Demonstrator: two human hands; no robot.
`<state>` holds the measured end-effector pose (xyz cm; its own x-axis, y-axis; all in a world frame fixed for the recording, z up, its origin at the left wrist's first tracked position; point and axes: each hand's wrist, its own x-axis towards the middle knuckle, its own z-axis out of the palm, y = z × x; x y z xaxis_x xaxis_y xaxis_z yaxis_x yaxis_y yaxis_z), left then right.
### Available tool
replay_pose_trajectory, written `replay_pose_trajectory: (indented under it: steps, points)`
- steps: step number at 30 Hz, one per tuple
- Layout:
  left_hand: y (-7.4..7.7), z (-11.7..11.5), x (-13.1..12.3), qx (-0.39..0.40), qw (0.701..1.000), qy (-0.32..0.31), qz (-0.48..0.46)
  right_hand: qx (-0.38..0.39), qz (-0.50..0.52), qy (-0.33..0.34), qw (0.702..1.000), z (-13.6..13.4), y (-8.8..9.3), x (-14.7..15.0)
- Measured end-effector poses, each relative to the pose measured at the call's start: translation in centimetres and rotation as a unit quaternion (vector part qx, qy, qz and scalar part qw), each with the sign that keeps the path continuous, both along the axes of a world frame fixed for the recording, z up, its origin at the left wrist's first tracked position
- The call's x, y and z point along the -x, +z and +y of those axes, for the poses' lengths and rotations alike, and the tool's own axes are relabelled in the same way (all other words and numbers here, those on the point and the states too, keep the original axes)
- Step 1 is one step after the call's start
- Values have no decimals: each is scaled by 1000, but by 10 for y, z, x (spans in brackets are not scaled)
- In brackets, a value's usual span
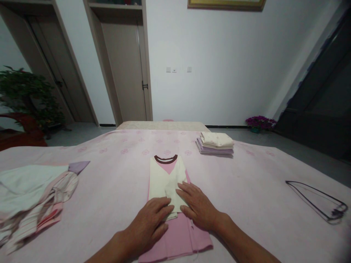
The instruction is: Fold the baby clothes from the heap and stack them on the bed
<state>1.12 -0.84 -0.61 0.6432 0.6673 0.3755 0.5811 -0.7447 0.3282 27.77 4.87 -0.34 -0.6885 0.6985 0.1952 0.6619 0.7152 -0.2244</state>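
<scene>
A small pink shirt [178, 239] with cream sleeves and a dark brown neckband lies in front of me, its neck pointing away. Both cream sleeves [160, 182] are folded inward over the pink body, which narrows the upper part. My left hand [152, 219] rests flat on the lower left of the folded sleeves, fingers stretched out. On the right, my right hand [196, 202] lies with spread fingers on the other sleeve and the shirt's side edge. Neither hand grips the cloth.
A stack of folded clothes [216, 142], cream above purple, sits at the back right. Loose clothes [35, 193] are heaped at the left. A thin black cord or frame [315, 199] lies at the right. Everything rests on a pale pink cloth [109, 190].
</scene>
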Motion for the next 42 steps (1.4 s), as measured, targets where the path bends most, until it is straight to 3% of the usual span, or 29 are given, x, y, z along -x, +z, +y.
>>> replay_pose_trajectory:
  steps: [11,42]
  points:
    - [-5,1,1,-1,1000,-2,-1,-5,-5,-1,1000,-1,0,0]
    - [-1,1,0,0,1000,0,-9,0,-7,-4,1000,-1,2,1]
